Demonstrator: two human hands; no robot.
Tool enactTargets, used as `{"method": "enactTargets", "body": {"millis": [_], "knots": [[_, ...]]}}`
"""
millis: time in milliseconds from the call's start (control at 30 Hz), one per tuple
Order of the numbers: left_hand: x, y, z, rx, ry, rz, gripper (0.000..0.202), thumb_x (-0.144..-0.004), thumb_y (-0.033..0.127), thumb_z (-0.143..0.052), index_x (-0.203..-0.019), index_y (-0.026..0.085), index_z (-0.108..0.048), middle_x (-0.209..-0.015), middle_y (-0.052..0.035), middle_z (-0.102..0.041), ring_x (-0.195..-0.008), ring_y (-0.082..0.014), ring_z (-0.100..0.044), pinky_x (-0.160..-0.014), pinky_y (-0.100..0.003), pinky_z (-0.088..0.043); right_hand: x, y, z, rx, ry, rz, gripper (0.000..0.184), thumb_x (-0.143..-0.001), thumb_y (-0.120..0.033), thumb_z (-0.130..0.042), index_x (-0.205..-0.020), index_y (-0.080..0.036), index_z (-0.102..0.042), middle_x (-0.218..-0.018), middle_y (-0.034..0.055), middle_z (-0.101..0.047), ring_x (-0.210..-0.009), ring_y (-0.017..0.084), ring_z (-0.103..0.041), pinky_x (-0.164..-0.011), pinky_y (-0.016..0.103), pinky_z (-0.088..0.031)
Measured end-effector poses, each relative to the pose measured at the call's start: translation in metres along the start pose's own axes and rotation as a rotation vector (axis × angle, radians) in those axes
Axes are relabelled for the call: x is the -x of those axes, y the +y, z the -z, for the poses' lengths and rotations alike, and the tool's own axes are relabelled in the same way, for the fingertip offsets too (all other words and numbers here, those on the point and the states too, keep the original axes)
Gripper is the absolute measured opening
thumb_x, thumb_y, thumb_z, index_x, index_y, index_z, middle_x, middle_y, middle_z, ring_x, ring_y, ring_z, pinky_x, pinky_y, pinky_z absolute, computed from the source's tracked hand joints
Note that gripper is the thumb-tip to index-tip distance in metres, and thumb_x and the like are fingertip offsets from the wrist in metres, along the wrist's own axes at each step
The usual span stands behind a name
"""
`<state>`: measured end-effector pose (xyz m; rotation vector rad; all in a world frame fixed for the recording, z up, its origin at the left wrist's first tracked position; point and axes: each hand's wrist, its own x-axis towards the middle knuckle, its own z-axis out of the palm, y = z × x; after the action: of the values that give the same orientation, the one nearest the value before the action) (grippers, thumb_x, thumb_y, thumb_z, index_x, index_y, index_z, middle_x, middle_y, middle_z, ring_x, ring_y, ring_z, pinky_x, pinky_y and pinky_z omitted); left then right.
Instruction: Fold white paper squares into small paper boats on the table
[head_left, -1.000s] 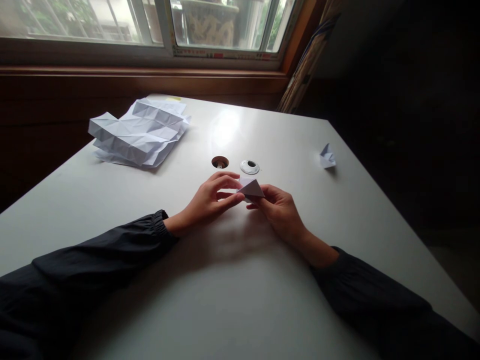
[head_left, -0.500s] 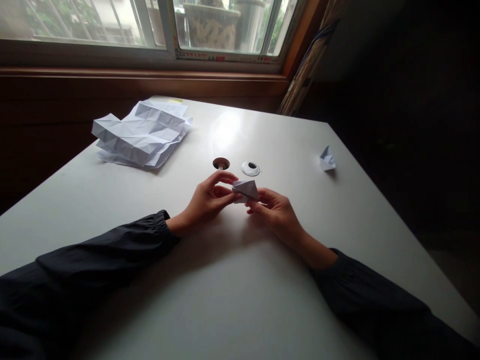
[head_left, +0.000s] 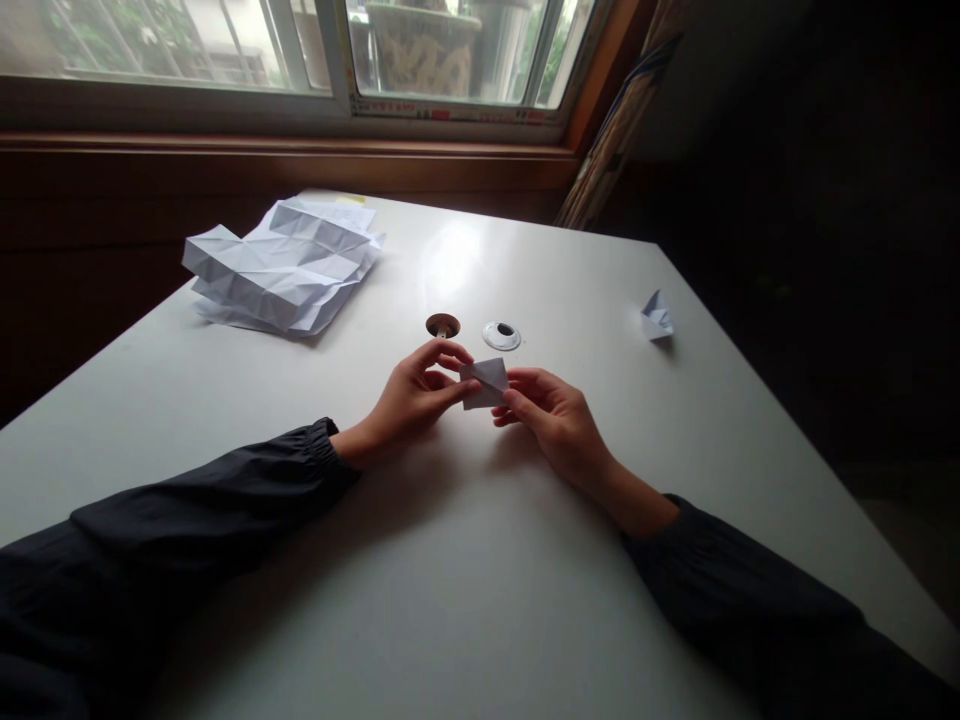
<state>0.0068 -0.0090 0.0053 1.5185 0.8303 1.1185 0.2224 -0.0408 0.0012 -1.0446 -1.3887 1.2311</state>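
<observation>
White, rectangular folded paper (head_left: 489, 371): my left hand (head_left: 411, 395) and right hand (head_left: 559, 411) pinch its ends. I judge it light, crushable, best edge-held.

White on white, dark at the margins

Tabletop (head_left: 420, 600): plain white, greyer toward near edge. Held folded paper (head_left: 489, 371): unpatterned white, shaded pale grey. Creased sheets (head_left: 285, 265), far-left corner: bluish white, crossed by angular fold lines; yellow patch (head_left: 351, 199) at far edge. Paper model (head_left: 657, 322), right edge: white, grey in shadow. Grommet cover (head_left: 494, 340): pale grey, black opening. Sleeves (head_left: 202, 510): plain, near-black. Curtain (head_left: 615, 130) beyond far edge: tan, dark blotches, blue band.
</observation>
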Motion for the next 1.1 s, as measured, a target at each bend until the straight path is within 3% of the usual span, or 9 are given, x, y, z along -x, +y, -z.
{"method": "enactTargets", "body": {"millis": [200,333,400,567,733,867,1100], "knots": [[0.0,0.001,0.0,0.019,-0.041,0.016,0.038,-0.081,0.038,-0.083,-0.107,0.018,-0.065,-0.102,-0.0039,-0.066,-0.066,-0.0082,-0.063,-0.057,-0.019,-0.047,-0.001,0.0,0.001,0.027,-0.003,0.017,0.046,-0.09,-0.044,-0.073,-0.13,-0.024,-0.062,-0.102,0.0058,-0.076,-0.082,0.021,-0.076,-0.08,0.044,-0.066],[0.0,0.001,0.0,0.031,-0.045,0.017,0.039,-0.081,0.04,-0.083,-0.108,0.017,-0.067,-0.108,-0.0065,-0.069,-0.07,-0.0099,-0.066,-0.06,-0.02,-0.05,0.002,0.002,-0.002,0.163,-0.075,0.093,0.083,-0.081,-0.044,-0.082,-0.153,-0.03,-0.044,-0.145,0.0128,-0.059,-0.103,0.027,-0.074,-0.084,0.045,-0.067],[0.001,0.001,0.0,0.03,-0.062,0.02,0.04,-0.081,0.04,-0.083,-0.109,0.016,-0.067,-0.108,-0.0069,-0.069,-0.071,-0.0106,-0.067,-0.06,-0.02,-0.051,0.004,0.002,-0.005,0.299,-0.1,0.152,0.095,-0.076,-0.043,-0.087,-0.157,-0.03,-0.039,-0.156,0.0131,-0.048,-0.109,0.029,-0.072,-0.087,0.044,-0.067],[0.002,0.002,-0.001,0.038,-0.136,0.081,0.043,-0.081,0.042,-0.082,-0.109,0.016,-0.063,-0.093,-0.0049,-0.071,-0.068,-0.0121,-0.067,-0.055,-0.019,-0.048,0.006,0.0,-0.008,0.533,-0.01,0.263,0.075,-0.08,-0.045,-0.083,-0.146,-0.026,-0.055,-0.142,0.0101,-0.062,-0.113,0.03,-0.069,-0.09,0.044,-0.067],[0.001,0.002,0.001,0.034,-0.165,0.06,0.045,-0.08,0.043,-0.083,-0.112,0.017,-0.062,-0.105,-0.0078,-0.07,-0.076,-0.0144,-0.069,-0.061,-0.021,-0.052,0.007,-0.002,-0.007,0.533,0.012,0.277,0.067,-0.078,-0.049,-0.084,-0.136,-0.024,-0.06,-0.13,0.0096,-0.069,-0.106,0.029,-0.072,-0.084,0.042,-0.067],[0.001,-0.002,0.004,0.028,-0.247,0.051,0.041,-0.082,0.04,-0.082,-0.109,0.015,-0.063,-0.087,-0.006,-0.071,-0.078,-0.0164,-0.069,-0.064,-0.022,-0.051,0.01,-0.003,-0.006,0.524,0.078,0.261,0.064,-0.077,-0.05,-0.084,-0.131,-0.023,-0.061,-0.121,0.0092,-0.073,-0.1,0.028,-0.074,-0.082,0.04,-0.066],[0.002,-0.001,0.004,-0.043,-0.268,-0.033,0.038,-0.08,0.039,-0.083,-0.104,0.016,-0.064,-0.108,-0.0095,-0.067,-0.092,-0.0192,-0.071,-0.078,-0.028,-0.06,0.012,-0.006,-0.005,0.543,0.114,0.279,0.061,-0.081,-0.054,-0.079,-0.129,-0.021,-0.06,-0.119,0.0101,-0.074,-0.101,0.029,-0.074,-0.085,0.038,-0.062]]}}
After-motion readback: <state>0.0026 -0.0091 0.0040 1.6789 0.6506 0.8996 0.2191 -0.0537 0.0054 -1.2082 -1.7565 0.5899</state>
